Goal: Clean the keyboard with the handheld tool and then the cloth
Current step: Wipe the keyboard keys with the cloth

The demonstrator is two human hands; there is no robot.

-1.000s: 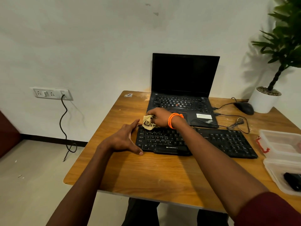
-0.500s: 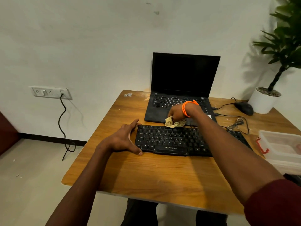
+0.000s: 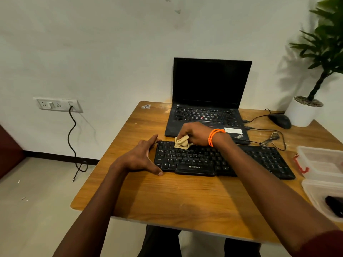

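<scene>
The right hand (image 3: 194, 133), pinching the bunched beige cloth (image 3: 181, 142), is back over the upper-left keys of the Zebronics keyboard (image 3: 204, 159) after sweeping right half a second ago (so the wiping stage looks well under way). The left hand (image 3: 141, 157), fingers spread, braces the keyboard's left end. The laptop (image 3: 207, 112) sits close behind; bare worktop (image 3: 167, 197) lies nearer the viewer.

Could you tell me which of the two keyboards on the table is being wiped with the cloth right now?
The separate black keyboard nearest the person: the right hand presses the cloth onto its top-left keys. The laptop behind it goes untouched.
</scene>
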